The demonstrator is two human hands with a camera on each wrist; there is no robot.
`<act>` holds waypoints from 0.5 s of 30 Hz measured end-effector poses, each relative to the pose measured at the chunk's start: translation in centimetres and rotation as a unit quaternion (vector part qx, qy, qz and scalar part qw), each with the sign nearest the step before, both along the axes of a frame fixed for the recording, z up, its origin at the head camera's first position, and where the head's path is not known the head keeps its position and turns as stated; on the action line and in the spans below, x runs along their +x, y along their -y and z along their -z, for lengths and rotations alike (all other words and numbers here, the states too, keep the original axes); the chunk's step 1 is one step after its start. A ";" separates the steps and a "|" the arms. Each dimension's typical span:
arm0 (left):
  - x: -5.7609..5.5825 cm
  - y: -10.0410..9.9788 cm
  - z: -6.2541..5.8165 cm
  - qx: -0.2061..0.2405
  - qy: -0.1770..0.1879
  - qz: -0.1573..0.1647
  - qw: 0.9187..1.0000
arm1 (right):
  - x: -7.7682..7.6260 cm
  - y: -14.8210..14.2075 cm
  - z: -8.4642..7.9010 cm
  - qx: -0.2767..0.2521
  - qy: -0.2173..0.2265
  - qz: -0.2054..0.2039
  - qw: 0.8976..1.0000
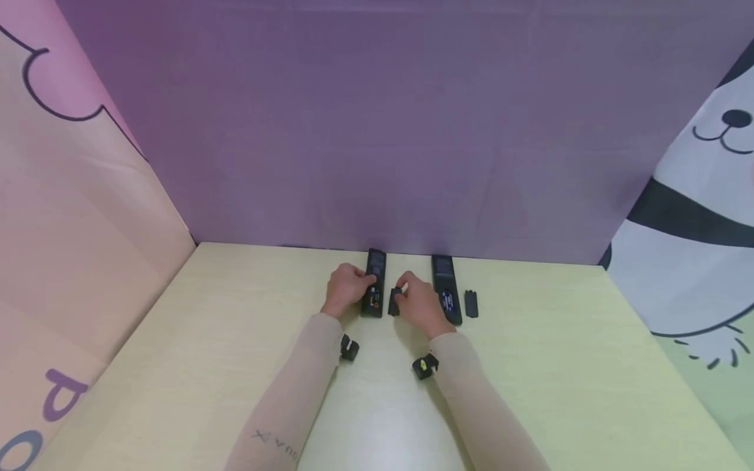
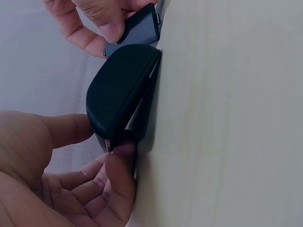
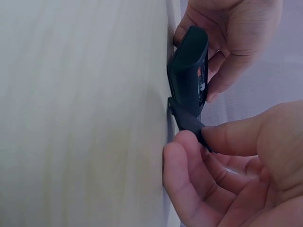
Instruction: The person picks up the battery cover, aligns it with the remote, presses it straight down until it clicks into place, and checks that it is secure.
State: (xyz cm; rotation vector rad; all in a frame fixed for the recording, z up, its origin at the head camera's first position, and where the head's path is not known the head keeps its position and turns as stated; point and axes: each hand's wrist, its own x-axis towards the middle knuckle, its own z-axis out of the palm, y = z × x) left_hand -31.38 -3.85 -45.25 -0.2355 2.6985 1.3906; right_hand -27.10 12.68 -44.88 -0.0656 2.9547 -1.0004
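A black remote control lies with its back up near the table's far edge, its battery compartment uncovered and small coloured items inside. My left hand grips it by its left side, thumb on top and fingertips at the lower edge, as the left wrist view shows for the remote's rounded end. Just right of it, my right hand pinches a thin black battery cover between thumb and fingers. In the right wrist view the cover is tilted beside the remote.
A second black remote control lies back up beyond my right hand, its compartment area showing. Another battery cover lies to its right on the pale table. A purple cloth wall rises behind the far edge.
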 end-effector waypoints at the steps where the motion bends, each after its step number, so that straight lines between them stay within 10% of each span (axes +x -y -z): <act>1: 0.0 0.0 0.0 0.002 0.000 -0.001 1.000 | 0.0 0.0 0.1 -0.002 -0.001 0.000 1.000; 15: -0.2 0.3 0.0 0.041 0.014 0.006 0.999 | -0.2 0.0 -0.1 -0.055 0.035 0.006 0.998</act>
